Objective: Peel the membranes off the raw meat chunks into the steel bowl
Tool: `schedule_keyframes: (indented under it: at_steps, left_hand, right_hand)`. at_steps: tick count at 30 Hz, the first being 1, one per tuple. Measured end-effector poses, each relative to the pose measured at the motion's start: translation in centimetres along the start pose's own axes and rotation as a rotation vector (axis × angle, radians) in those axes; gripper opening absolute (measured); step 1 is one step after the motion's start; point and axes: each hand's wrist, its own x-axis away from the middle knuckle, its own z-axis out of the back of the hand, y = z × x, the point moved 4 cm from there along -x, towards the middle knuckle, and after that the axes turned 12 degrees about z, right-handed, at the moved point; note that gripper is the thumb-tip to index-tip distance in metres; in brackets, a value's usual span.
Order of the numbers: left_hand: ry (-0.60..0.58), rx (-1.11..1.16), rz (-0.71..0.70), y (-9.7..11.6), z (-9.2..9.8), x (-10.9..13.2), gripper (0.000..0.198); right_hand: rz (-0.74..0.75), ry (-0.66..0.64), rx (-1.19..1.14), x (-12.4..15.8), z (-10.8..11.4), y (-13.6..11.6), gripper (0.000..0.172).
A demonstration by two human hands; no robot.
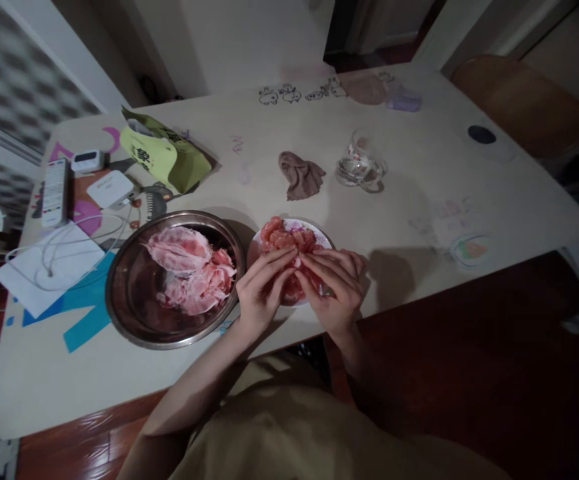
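Note:
My left hand (pixel 260 288) and my right hand (pixel 336 283) meet over the near edge of a small white plate (pixel 322 235), fingers curled together round a pink piece of fruit flesh (pixel 294 287). The plate holds a heap of peeled pink fruit segments (pixel 286 237). To the left stands a round metal bowl (pixel 134 313) with pink-white peel and membrane pieces (pixel 189 270) inside. Both hands are closed on the same piece.
A glass mug (pixel 360 165) and a crumpled brown cloth (pixel 299 175) lie beyond the plate. A green bag (pixel 167 155), remote (pixel 55 192), white boxes, cables and papers (pixel 49 263) crowd the table's left. A wooden chair (pixel 519 100) stands at the far right.

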Motion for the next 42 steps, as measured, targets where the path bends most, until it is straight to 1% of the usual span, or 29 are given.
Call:
schedule_keyframes:
  at_steps: [4, 9, 14, 17, 22, 27, 33, 38, 40, 42]
  left_hand:
    - [-0.034, 0.029, -0.009, -0.3, 0.0, 0.1, 0.029]
    - [-0.086, 0.050, -0.068, -0.2, 0.1, 0.2, 0.038]
    - [-0.095, 0.109, -0.094, -0.2, 0.3, 0.0, 0.036]
    - [-0.110, 0.093, -0.121, -0.2, 0.2, 0.0, 0.038]
    - [-0.123, 0.026, -0.181, 0.1, 0.0, 0.2, 0.040]
    - [-0.083, 0.034, -0.198, 0.3, 0.1, 0.2, 0.038]
    - [-0.055, 0.034, -0.166, -0.2, 0.0, 0.3, 0.038]
    - [-0.028, 0.016, -0.139, -0.4, 0.2, 0.1, 0.038]
    - [-0.034, 0.007, -0.141, -0.4, 0.1, 0.1, 0.038]
    - [-0.043, 0.008, -0.146, -0.3, 0.0, 0.2, 0.037]
  right_hand:
    - [0.062, -0.023, -0.009, -0.2, 0.3, 0.2, 0.017]
    - [0.140, -0.028, -0.006, 0.0, 0.9, 0.4, 0.019]
    - [0.203, -0.070, -0.023, 0.1, 1.3, 0.3, 0.021]
    - [0.228, -0.064, 0.012, -0.1, 1.5, 0.1, 0.018]
    - [0.167, -0.004, 0.089, 0.2, 1.3, -0.3, 0.013]
    - [0.144, 0.040, 0.110, 0.7, 0.6, -0.7, 0.013]
    - [0.106, 0.037, 0.045, 0.2, 0.4, -0.4, 0.011]
    - [0.128, -0.058, 0.016, -0.3, 0.3, -0.1, 0.011]
    - [0.133, -0.049, 0.027, -0.3, 0.3, -0.1, 0.012]
    - [0.113, -0.008, 0.040, 0.0, 0.3, -0.2, 0.013]
